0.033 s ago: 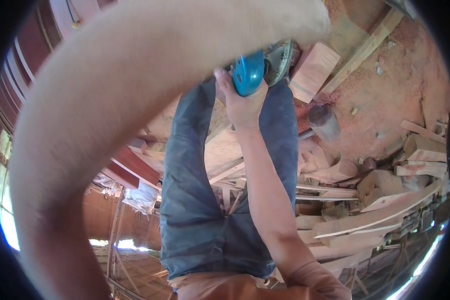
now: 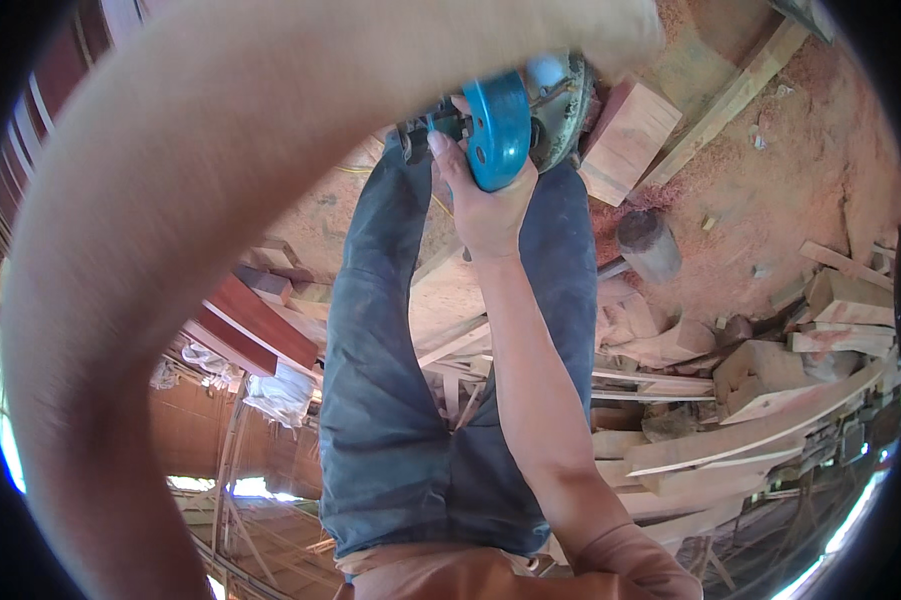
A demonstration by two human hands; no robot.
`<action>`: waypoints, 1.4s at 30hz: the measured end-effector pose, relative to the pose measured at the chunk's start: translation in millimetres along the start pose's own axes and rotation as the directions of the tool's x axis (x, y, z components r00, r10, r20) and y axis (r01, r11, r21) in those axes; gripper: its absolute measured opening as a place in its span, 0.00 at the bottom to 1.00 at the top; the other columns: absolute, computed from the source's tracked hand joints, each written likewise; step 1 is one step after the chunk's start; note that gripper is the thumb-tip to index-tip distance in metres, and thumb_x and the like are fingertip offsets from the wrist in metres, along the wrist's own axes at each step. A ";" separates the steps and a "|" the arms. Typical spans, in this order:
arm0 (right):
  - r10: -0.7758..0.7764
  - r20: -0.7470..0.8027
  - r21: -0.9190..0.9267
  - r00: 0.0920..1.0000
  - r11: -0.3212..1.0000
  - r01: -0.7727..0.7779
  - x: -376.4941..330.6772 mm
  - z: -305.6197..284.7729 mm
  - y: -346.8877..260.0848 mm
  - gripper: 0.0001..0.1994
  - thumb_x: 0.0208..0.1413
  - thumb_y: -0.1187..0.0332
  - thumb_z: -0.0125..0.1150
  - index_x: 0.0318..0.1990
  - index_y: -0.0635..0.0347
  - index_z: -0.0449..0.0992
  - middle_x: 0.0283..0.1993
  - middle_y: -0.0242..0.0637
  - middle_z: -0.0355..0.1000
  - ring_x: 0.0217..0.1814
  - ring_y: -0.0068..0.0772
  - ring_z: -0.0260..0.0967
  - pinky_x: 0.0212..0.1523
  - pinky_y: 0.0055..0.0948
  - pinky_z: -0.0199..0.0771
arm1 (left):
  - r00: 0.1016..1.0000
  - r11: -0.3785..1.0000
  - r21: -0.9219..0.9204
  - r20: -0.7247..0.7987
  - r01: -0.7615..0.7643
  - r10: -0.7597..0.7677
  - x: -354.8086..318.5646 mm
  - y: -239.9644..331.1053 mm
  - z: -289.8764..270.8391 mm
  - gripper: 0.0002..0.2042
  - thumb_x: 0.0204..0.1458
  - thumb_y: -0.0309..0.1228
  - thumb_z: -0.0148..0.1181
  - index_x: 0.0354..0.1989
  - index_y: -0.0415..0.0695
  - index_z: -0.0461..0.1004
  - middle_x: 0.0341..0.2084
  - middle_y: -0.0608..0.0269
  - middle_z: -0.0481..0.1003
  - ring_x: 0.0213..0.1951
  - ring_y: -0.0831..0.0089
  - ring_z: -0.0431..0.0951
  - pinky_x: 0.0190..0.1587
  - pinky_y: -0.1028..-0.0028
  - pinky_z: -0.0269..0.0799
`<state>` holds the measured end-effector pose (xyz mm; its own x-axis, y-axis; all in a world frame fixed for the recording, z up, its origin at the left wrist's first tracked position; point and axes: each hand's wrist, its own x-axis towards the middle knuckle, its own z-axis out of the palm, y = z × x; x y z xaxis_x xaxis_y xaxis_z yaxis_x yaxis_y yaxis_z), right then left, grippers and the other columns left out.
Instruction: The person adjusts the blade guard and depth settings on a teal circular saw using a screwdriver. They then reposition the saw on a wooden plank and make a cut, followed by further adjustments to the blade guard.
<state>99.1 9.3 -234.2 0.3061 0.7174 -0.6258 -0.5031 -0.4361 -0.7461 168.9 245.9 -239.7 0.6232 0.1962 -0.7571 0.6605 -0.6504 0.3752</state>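
Observation:
My right hand (image 2: 492, 215) is wrapped round the blue handle of a power saw (image 2: 500, 120), thumb on the left side of the grip. A round, worn metal guard (image 2: 567, 110) shows on the saw's right side, and dark motor parts show on its left. The tool is in front of my knees. My left forearm, close and blurred, sweeps across the upper left, covering the top of the saw. My left hand (image 2: 615, 35) is at the top edge, just above the guard; its fingers are smeared and partly hidden, so I cannot tell what they touch.
A squared wooden block (image 2: 625, 145) lies right of the saw, beside a long timber (image 2: 725, 105). Nearer is a short round piece with a dark end (image 2: 650, 245). Offcuts and curved boards (image 2: 760, 430) pile up at the right. Red-brown planks (image 2: 250, 330) lie at the left.
My left forearm has shifted a little up and to the left, uncovering more of the saw's blue handle and motor parts. My right hand keeps its grip in the same place.

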 end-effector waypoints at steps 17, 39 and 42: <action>0.078 0.012 -0.051 0.997 0.996 -0.078 -2.7 -9.3 -9.0 0.21 0.57 0.80 0.75 0.58 0.67 0.79 0.44 0.30 0.78 0.36 0.17 0.72 0.38 0.22 0.74 | 0.989 0.997 0.035 0.133 -0.067 0.062 3.3 -33.8 -27.0 0.15 0.60 0.41 0.62 0.48 0.47 0.86 0.51 0.56 0.84 0.55 0.63 0.83 0.63 0.52 0.71; 0.016 0.189 -0.047 0.982 0.999 -0.007 -0.2 -28.1 3.5 0.21 0.57 0.66 0.80 0.53 0.66 0.79 0.36 0.28 0.78 0.33 0.17 0.71 0.36 0.21 0.73 | 0.400 0.306 -0.952 -0.280 0.001 -0.873 -198.2 -54.2 113.9 0.28 0.58 0.45 0.71 0.61 0.40 0.75 0.58 0.47 0.75 0.62 0.56 0.75 0.66 0.61 0.68; 0.040 0.127 -0.057 0.991 0.998 -0.033 -0.5 -23.3 -4.6 0.18 0.59 0.68 0.78 0.51 0.65 0.80 0.36 0.28 0.78 0.34 0.17 0.71 0.36 0.22 0.73 | 0.514 0.023 -0.978 -0.129 -0.206 -0.848 -198.0 -64.5 150.1 0.32 0.59 0.49 0.70 0.65 0.39 0.72 0.56 0.49 0.75 0.59 0.63 0.74 0.63 0.66 0.70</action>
<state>120.0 -1.7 -235.7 0.1812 0.7625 -0.6210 -0.4656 -0.4897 -0.7371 -60.0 138.8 -194.3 -0.1859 0.7467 -0.6386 0.2967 0.6623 0.6880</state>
